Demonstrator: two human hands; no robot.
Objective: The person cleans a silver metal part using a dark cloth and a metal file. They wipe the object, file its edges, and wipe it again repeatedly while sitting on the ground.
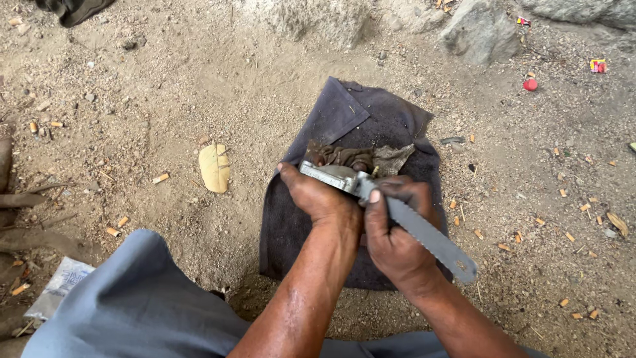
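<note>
Left hand: fingers closed around a small silver metal part, held just above the dark cloth. Palm faces down, so the part shows only above the knuckles.

Right hand: fingers wrapped tight on a grey saw blade, thumb pressed flat along the blade near the part. The toothed edge faces up and right. The blade's far end has a hole and sticks out past the wrist toward the cloth's lower right edge. Its near end meets the metal part between the two hands; can't tell the exact contact, the thumbs cover it.

Both hands are touching, over the middle of the cloth. The cloth lies flat on the sandy ground, one corner folded at its top edge.

At the top edge of the cloth, just beyond the hands: a crumpled brown rag and a lighter grey scrap beside it, touching.

On the ground:
- dry yellow leaf, left of the cloth, well apart
- small red cap, upper right, near a grey rock
- many cigarette butts scattered on both sides
- small dark flat piece just off the cloth's upper right corner
- white wrapper at the lower left

Person's knee in grey-blue trousers fills the lower left, near the cloth's bottom left corner.
</note>
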